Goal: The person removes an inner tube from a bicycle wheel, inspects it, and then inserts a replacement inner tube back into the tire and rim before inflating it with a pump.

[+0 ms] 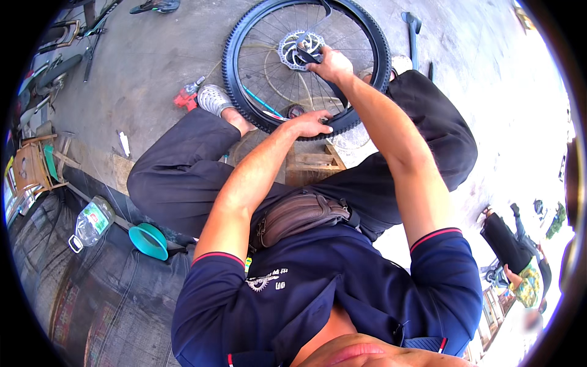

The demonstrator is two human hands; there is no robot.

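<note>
A bicycle wheel (228, 61) with a knobbly black tyre stands between my legs, its silver disc rotor (286, 54) facing up toward me. My left hand (309, 124) is closed over the near edge of the tyre and rim. Over by the rotor, my right hand (332, 63) is closed on a dark flat rubber strip (309, 55), which looks like a limp inner tube. A similar grey strip (324, 18) hangs over the wheel's far side. Whether the pieces join is hidden.
A wooden block (312, 168) lies below the wheel. Left of it is a red power tool (186, 98); right, a long dark tool (413, 40). A plastic bottle (93, 221) and teal dish (148, 241) are at lower left. Bicycles (55, 73) stand far left; people (520, 257) are at right.
</note>
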